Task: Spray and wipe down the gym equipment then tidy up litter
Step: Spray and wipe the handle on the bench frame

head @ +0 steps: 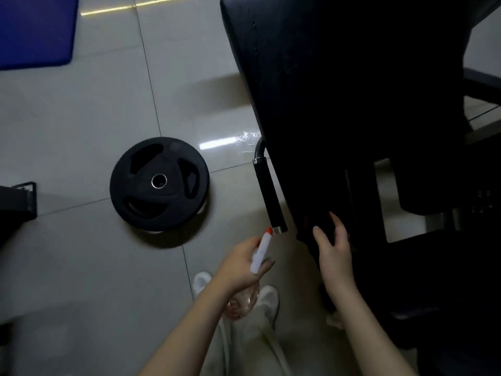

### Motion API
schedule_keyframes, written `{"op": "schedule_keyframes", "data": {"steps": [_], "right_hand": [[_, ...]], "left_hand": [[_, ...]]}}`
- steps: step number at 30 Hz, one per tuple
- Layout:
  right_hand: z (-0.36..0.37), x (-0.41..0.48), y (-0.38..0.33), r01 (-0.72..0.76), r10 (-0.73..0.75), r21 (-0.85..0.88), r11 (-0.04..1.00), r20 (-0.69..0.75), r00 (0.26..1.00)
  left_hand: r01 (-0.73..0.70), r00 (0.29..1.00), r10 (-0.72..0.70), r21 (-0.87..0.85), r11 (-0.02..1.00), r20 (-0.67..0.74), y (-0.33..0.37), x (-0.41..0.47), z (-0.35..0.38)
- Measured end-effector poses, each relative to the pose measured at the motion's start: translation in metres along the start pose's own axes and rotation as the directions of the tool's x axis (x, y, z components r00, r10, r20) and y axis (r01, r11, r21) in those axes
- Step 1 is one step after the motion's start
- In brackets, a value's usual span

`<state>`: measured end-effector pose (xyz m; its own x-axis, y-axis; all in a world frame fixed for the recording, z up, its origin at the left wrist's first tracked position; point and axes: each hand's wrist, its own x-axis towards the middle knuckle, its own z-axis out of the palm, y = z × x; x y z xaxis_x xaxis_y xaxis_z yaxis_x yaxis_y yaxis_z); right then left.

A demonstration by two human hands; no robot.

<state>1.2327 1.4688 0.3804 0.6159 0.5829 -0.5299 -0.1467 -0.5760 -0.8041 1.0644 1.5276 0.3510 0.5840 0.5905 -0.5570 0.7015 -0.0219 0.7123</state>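
Observation:
A black padded gym bench [339, 90] fills the upper right, with a black foam-covered handle bar [269, 195] hanging along its left edge. My left hand [244, 263] is shut on a spray bottle [260, 252] with a white head and an orange nozzle tip; the nozzle points up toward the bar's lower end. The bottle's clear body hangs below my wrist. My right hand [334, 248] is open, fingers spread, its fingertips at the lower edge of the bench pad. No cloth is visible.
A black weight plate [159, 183] lies flat on the pale tiled floor [81, 131] left of the bench. A blue mat [36, 31] is at top left. A dark frame [19, 202] juts in at the left edge. Wet droplets [248, 139] glisten on the floor. My shoes [202, 282] are below.

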Motion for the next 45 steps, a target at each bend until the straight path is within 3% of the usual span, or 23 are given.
{"op": "schedule_keyframes", "data": {"steps": [5, 15, 21, 34, 41, 45], "right_hand": [[0.019, 0.016, 0.007, 0.07, -0.074, -0.094, 0.993, -0.038, 0.997], [0.033, 0.022, 0.015, 0.095, -0.109, -0.11, 0.989, -0.132, 0.985], [0.048, 0.023, 0.009, 0.134, -0.176, -0.22, 0.966, -0.183, 0.967], [0.074, 0.036, -0.018, 0.296, -0.337, -0.426, 0.855, -0.025, 0.941], [0.082, 0.04, -0.023, 0.33, -0.384, -0.467, 0.82, -0.022, 0.923], [0.097, 0.05, -0.034, 0.441, -0.534, -0.569, 0.694, 0.005, 0.846]], "left_hand": [[0.05, 0.998, -0.051, -0.058, 0.997, -0.02, -0.018, 0.025, -0.004], [0.144, 0.99, -0.144, -0.187, 0.972, 0.013, -0.026, 0.055, -0.027], [0.175, 0.978, -0.198, -0.252, 0.952, -0.07, -0.021, 0.067, -0.052], [0.144, 0.97, -0.197, -0.323, 0.935, -0.139, -0.001, 0.089, -0.098], [0.131, 0.972, -0.179, -0.284, 0.95, -0.15, 0.0, 0.092, -0.108], [0.112, 0.974, -0.161, -0.278, 0.954, -0.158, -0.005, 0.084, -0.11]]}}
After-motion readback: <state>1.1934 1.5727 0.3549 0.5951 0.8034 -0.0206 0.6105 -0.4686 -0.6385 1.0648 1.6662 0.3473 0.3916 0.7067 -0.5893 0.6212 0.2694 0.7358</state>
